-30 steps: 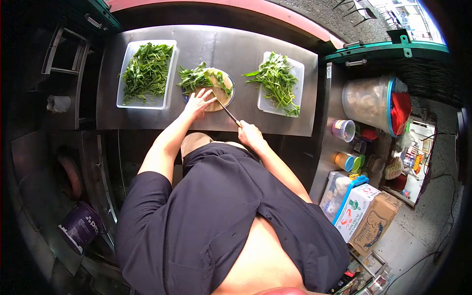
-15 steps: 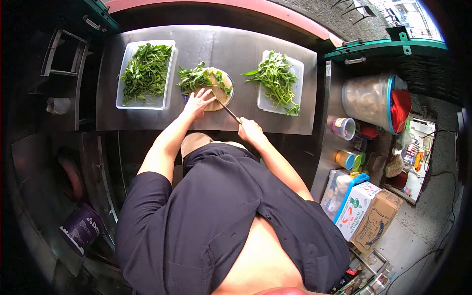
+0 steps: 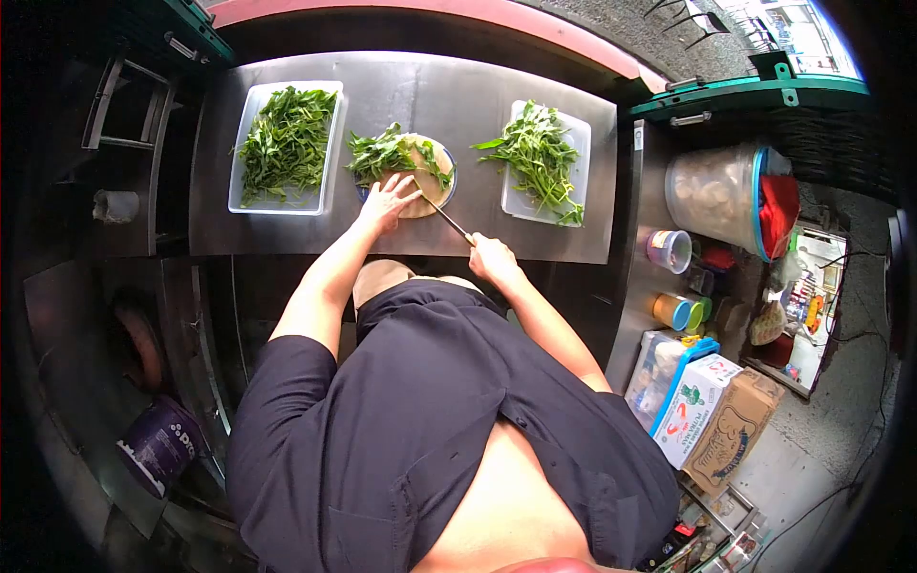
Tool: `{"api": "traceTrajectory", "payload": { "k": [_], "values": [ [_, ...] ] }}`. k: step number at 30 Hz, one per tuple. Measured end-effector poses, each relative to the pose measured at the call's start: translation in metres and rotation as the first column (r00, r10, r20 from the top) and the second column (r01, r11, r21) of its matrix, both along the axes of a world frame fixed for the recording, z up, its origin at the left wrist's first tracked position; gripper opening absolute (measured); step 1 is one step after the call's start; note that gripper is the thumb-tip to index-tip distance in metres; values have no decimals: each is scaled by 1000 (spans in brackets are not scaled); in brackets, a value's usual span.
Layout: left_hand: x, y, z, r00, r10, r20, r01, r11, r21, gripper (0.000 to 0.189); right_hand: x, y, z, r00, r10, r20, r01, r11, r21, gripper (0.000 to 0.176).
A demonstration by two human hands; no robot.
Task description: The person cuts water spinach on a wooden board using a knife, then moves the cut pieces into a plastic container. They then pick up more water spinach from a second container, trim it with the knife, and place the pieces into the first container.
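Note:
A round wooden cutting board [image 3: 430, 187] lies on the steel counter [image 3: 430, 95], with a bunch of leafy greens [image 3: 380, 153] across it. My left hand [image 3: 387, 201] presses down on the near ends of those greens, fingers spread. My right hand [image 3: 490, 259] grips the handle of a knife [image 3: 442, 217] whose blade points up-left onto the board, beside my left fingers.
A white tray of cut greens [image 3: 284, 141] sits left of the board; another tray with long-stemmed greens [image 3: 542, 158] sits right. On the right side shelf stand a large clear tub [image 3: 718, 196], small cups [image 3: 668, 250] and cardboard boxes [image 3: 712, 415].
Almost nothing has moved. My right hand and the knife have shifted slightly; my left hand stays on the greens.

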State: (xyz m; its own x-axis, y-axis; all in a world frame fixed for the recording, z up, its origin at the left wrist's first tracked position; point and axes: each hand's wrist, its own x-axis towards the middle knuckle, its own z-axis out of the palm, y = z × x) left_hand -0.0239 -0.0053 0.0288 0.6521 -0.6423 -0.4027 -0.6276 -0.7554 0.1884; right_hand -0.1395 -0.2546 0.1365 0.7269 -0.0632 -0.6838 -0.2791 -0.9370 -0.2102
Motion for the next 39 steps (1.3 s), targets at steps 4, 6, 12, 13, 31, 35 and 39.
{"api": "traceTrajectory", "payload": {
  "k": [4, 6, 12, 13, 31, 35, 39],
  "values": [
    [-1, 1, -6, 1000, -4, 6, 4, 1000, -2, 102, -4, -4, -6, 1000, -12, 10, 12, 1000, 14, 22],
    [-1, 2, -11, 999, -4, 33, 5, 1000, -27, 101, -5, -5, -7, 1000, 1, 22, -2, 1000, 19, 22],
    [1, 2, -18, 999, -8, 31, 8, 1000, 6, 105, -10, -5, -11, 1000, -17, 26, 16, 1000, 12, 22],
    [0, 1, -17, 999, -10, 34, 10, 1000, 7, 105, -12, -6, -13, 999, -19, 29, 19, 1000, 13, 22],
    [6, -13, -24, 988, -61, 144, 76, 992, -96, 59, -46, -17, -13, 978, -199, 68, 187, 970, 153, 26],
    [7, -29, -32, 985, 25, 173, 1, 989, -148, 29, -51, -23, -14, 966, -243, 85, 225, 958, 178, 26],
    [3, -29, -40, 965, 106, 240, -49, 972, -231, 20, -49, -19, -10, 958, -272, 94, 250, 949, 194, 28]
  ]
}}
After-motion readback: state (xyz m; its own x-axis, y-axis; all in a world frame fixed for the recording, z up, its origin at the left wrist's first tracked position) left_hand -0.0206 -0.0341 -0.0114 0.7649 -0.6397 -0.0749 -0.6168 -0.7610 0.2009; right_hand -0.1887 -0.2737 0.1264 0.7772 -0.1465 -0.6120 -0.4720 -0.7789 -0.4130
